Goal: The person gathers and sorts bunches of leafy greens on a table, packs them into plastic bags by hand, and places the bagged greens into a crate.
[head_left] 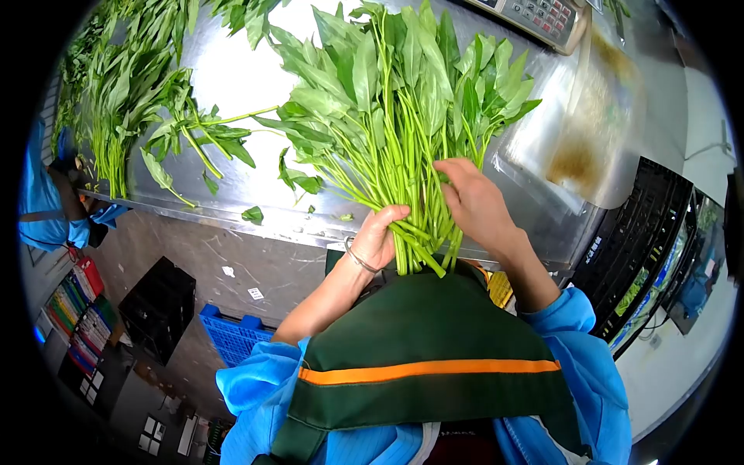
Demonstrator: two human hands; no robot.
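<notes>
A large bunch of water spinach point(399, 147), long green stems with narrow leaves, lies over the near edge of the metal table, its cut ends towards my apron. My left hand point(375, 239), a bangle on its wrist, is closed round the lower stems, thumb across the front. On the bunch's right side, my right hand point(479, 200) has its fingers bent against several stems; its fingertips are partly hidden among them. Loose water spinach sprigs point(203, 133) and torn leaf bits point(253, 215) lie to the left of the bunch.
More water spinach point(124, 101) is heaped at the table's far left. A scale with a keypad point(542, 15) and plastic bags point(577, 147) are at the right, beside a black crate point(635, 240). On the floor are a blue pallet point(232, 335) and black crates point(159, 310). Another person's blue sleeve point(46, 194) shows left.
</notes>
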